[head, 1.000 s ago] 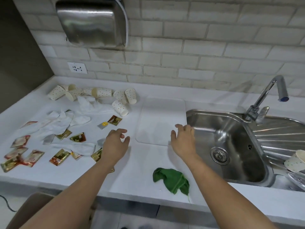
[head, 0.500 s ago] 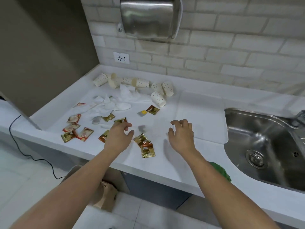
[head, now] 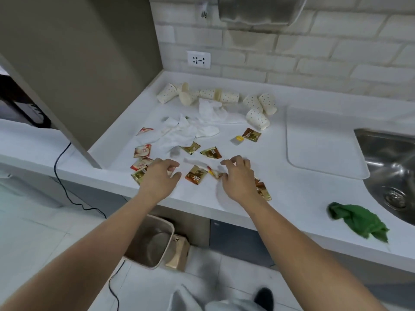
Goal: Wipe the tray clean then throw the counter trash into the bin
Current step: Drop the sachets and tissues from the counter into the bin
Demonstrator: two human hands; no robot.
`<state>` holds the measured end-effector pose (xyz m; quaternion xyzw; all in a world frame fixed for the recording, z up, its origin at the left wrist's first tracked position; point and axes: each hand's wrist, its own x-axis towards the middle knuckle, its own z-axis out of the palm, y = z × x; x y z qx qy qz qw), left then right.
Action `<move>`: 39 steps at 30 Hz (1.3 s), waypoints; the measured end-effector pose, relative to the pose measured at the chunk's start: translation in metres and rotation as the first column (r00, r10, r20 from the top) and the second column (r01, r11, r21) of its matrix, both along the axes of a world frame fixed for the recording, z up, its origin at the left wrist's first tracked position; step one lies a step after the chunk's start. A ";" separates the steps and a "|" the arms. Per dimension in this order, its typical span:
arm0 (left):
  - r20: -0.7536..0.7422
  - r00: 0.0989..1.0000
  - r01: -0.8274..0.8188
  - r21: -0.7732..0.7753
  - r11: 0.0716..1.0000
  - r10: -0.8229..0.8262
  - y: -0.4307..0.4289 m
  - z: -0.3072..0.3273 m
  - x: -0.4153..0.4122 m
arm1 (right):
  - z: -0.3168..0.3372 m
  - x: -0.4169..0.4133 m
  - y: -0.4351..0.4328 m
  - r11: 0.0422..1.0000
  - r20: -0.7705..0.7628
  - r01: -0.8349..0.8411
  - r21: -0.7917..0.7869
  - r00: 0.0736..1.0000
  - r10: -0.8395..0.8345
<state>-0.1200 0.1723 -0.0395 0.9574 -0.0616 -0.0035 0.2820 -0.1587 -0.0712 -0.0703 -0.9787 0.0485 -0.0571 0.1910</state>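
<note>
Trash litters the white counter [head: 292, 198]: several dotted paper cups [head: 257, 117] at the back, crumpled white tissues [head: 186, 131], and gold and red sachets [head: 196, 175] near the front edge. My left hand [head: 158, 177] hovers over sachets at the left with fingers loosely curled, holding nothing. My right hand [head: 238, 178] reaches over a small wrapper, fingertips at it; a grip is not clear. The white tray [head: 323, 142] lies flat beside the sink. The beige bin [head: 149, 241] stands on the floor under the counter edge.
A green cloth [head: 359, 221] lies crumpled on the counter's front right. The steel sink [head: 393, 171] is at the far right. A grey partition [head: 74, 63] bounds the counter on the left. A black cable [head: 67, 189] trails down to the floor.
My view has swung left and down, away from the tray and sink. Both hands moved from the tray's edge to the sachets near the counter's front.
</note>
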 end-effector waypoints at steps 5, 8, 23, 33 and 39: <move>-0.019 0.999 0.038 -0.029 0.999 -0.039 0.012 -0.007 0.015 | -0.007 0.019 0.009 0.994 -0.045 -0.014 -0.109 0.999 0.009; -0.003 0.998 0.063 -0.031 0.998 -0.063 0.010 -0.009 0.022 | -0.015 0.030 0.007 0.985 -0.107 -0.035 -0.169 0.994 0.017; 0.062 0.968 0.252 -0.200 0.947 -0.244 -0.067 0.004 0.073 | 0.014 0.067 0.001 0.954 0.406 -0.241 0.177 0.901 0.152; 0.028 0.999 0.047 -0.315 0.948 -0.041 -0.074 0.000 0.090 | -0.007 0.023 -0.084 0.997 -0.467 0.036 -0.064 0.882 -0.061; 0.010 0.994 0.108 -0.369 0.923 -0.112 -0.088 0.004 0.078 | -0.020 0.033 -0.093 0.942 -0.353 0.284 0.176 0.912 -0.209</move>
